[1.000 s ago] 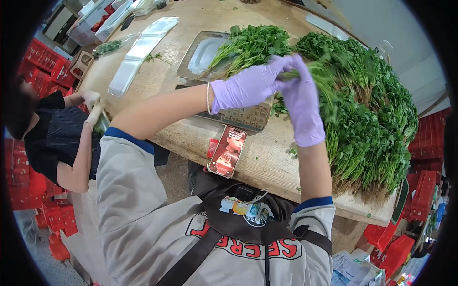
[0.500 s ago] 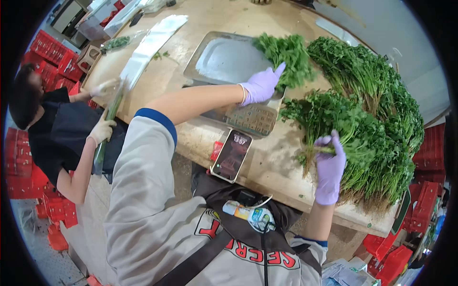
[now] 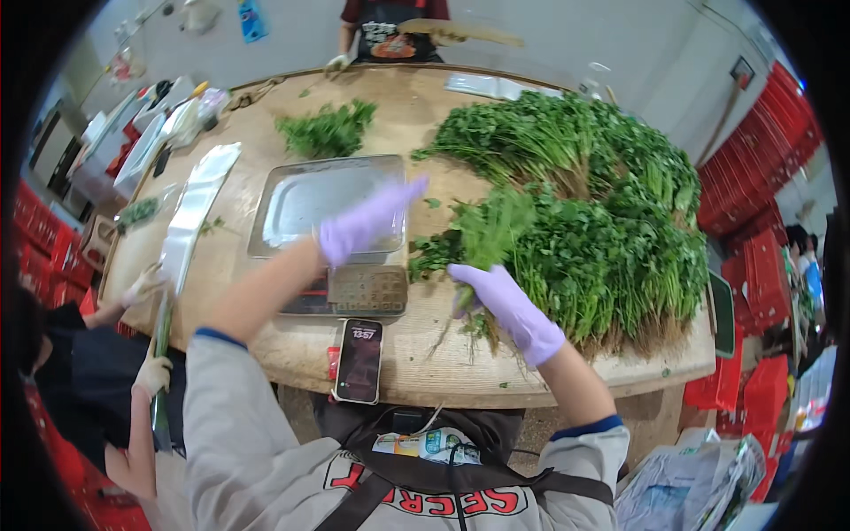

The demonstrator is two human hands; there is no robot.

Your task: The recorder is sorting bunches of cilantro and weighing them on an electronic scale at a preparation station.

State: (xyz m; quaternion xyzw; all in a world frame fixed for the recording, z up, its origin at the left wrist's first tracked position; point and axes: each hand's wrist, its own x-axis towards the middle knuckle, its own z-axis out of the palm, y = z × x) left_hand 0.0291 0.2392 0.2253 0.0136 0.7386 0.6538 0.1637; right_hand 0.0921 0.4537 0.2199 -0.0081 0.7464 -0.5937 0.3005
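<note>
My right hand, in a purple glove, is closed round the stems of a small bunch of coriander, leaves pointing away from me and thin roots hanging below. This bunch is at the left edge of a big heap of coriander, roots toward me. Blurred by motion, my purple-gloved left hand is over the right side of the metal tray of a weighing scale, fingers stretched to the right and nothing visible in them. Past the tray's far edge lies another loose bunch of coriander. The scale's keypad faces me.
A phone lies against the keypad at the table's near edge. Flat plastic bags lie to the left. Beside them, a co-worker's gloved hands hold a long green stalk in clear plastic. Another person stands across the table. Red crates are stacked right.
My left hand has left the bunch by the tray and swung back over it; that bunch now lies beyond the tray. My right hand has drawn coriander leftward from the heap. The view has shifted.
</note>
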